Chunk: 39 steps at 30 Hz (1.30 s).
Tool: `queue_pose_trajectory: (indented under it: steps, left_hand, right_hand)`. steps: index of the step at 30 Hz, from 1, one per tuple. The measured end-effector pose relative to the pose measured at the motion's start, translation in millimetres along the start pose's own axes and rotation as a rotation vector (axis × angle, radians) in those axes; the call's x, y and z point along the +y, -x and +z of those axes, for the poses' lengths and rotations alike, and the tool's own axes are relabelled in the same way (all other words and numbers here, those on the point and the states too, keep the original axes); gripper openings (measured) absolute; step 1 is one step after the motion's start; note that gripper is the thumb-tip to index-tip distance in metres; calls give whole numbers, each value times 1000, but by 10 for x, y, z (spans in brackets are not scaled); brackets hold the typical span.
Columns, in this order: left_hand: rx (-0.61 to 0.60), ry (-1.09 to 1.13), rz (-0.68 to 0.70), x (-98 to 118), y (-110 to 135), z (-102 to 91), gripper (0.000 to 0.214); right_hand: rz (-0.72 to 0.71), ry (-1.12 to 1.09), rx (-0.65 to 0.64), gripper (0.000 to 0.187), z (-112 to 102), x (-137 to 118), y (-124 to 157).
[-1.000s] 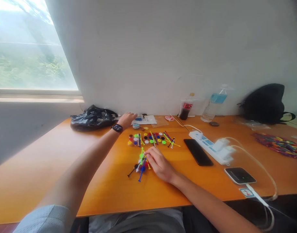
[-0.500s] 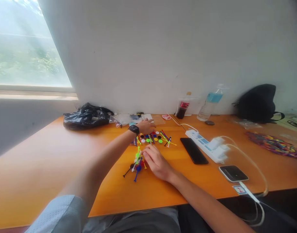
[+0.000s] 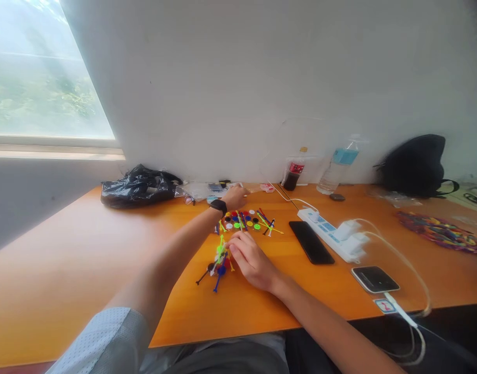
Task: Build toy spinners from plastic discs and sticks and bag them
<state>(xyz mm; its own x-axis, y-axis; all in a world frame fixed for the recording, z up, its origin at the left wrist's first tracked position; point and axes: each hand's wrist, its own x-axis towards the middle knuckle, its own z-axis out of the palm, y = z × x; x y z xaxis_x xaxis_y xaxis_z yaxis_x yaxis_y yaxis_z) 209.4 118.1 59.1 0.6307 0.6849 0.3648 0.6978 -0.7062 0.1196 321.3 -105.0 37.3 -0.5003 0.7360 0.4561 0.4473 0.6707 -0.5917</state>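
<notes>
Just right of a small cluster of coloured plastic sticks and discs (image 3: pixel 222 270), my right hand (image 3: pixel 254 262) has its fingers curled and closed on the cluster's upper end. Black and blue arrow-tipped sticks splay out from it toward me, with green and white pieces higher up. Farther off, my left hand (image 3: pixel 235 197), with a black watch (image 3: pixel 219 206) on its wrist, reaches past a spread of loose parts. Its fingers are bent away and mostly hidden. Below it lie coloured discs (image 3: pixel 250 224) and loose arrow-ended sticks (image 3: pixel 270 226).
A black phone (image 3: pixel 310 242) and a white power strip (image 3: pixel 330 234) lie to the right, near a charging device (image 3: pixel 375 279) with cables. Two bottles (image 3: pixel 292 176) stand by the wall. A black plastic bag (image 3: pixel 139 187) lies at the back left of the wooden table (image 3: pixel 67 259).
My left hand's fingers, spread over the loose parts before, have drawn in, and the hand sits slightly farther back. My right hand and the cluster have barely moved.
</notes>
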Motion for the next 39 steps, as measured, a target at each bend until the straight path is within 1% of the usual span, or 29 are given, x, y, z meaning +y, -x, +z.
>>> queue_pose_trajectory:
  steps: [3, 5, 6, 7, 8, 10, 11, 12, 13, 14, 15, 17, 18, 19, 20, 21, 22, 24, 25, 26, 27, 30, 32, 36, 39]
  left_hand:
    - [168, 77, -66, -50, 10, -222, 33]
    - [258, 145, -88, -69, 99, -404, 32]
    - [300, 199, -91, -68, 181, -507, 32]
    - [389, 382, -107, -58, 290, -617, 28]
    - [446, 560, -117, -39, 426, -734, 26]
    - [463, 843, -125, 29, 758, -975, 29]
    - [431, 931, -135, 73, 941, -1087, 32]
    - [414, 997, -161, 121, 1125, -1185, 32]
    - [381, 1048, -182, 167, 1301, -1262, 32]
    - [364, 1080, -200, 208, 1462, -1313, 32]
    - [361, 1100, -223, 240, 1605, -1335, 31]
    - [347, 1138, -265, 274, 1823, -1298, 31]
    - [388, 1158, -295, 276, 1900, -1248, 33]
    - [466, 1182, -343, 268, 1959, -1186, 34]
    - [572, 1219, -407, 253, 2003, -1121, 36]
    - [618, 1276, -459, 233, 2038, -1057, 39]
    - [599, 1332, -488, 209, 2065, -1001, 41]
    - [484, 1386, -505, 159, 2105, -916, 41]
    - [432, 1377, -501, 135, 2120, -886, 39]
    - [414, 1351, -500, 114, 2132, -862, 36]
    - [434, 1316, -506, 95, 2140, -842, 36]
    - [571, 1176, -538, 55, 2149, -788, 40]
    - [630, 1067, -555, 40, 2151, -757, 43]
    - [653, 921, -560, 25, 2167, -735, 42]
    - [653, 863, -550, 40, 2177, -747, 41]
  right_hand:
    - [-2, -3, 36, 31, -23, 1, -6]
    - [-16, 7, 97, 25, -53, 9, -6]
    - [-24, 18, 142, 21, -75, 17, -8]
    - [-28, 27, 202, 20, -103, 27, -13]
    - [-24, 32, 276, 22, -139, 37, -24]
    - [22, 9, 467, 36, -234, 56, -70]
    - [62, -25, 568, 44, -290, 61, -106]
    - [105, -78, 642, 53, -350, 62, -151]
    - [143, -161, 660, 61, -409, 58, -204]
    - [176, -273, 601, 66, -462, 51, -260]
    - [208, -412, 473, 67, -504, 43, -319]
    - [259, -653, 199, 56, -535, 27, -431]
    - [276, -730, 123, 48, -521, 25, -479]
    - [292, -785, 99, 40, -490, 26, -521]
    - [306, -826, 117, 35, -445, 31, -557]
    - [321, -863, 153, 33, -392, 39, -586]
    - [338, -899, 186, 34, -336, 49, -612]
    - [365, -943, 223, 36, -237, 69, -655]
    - [368, -940, 228, 36, -200, 79, -677]
    - [367, -924, 228, 37, -173, 91, -698]
    - [366, -904, 226, 38, -155, 105, -719]
    - [363, -868, 220, 41, -132, 165, -762]
    - [360, -856, 226, 42, -121, 218, -760]
    - [323, -750, 261, 37, -105, 293, -696]
    - [309, -714, 266, 32, -144, 269, -652]
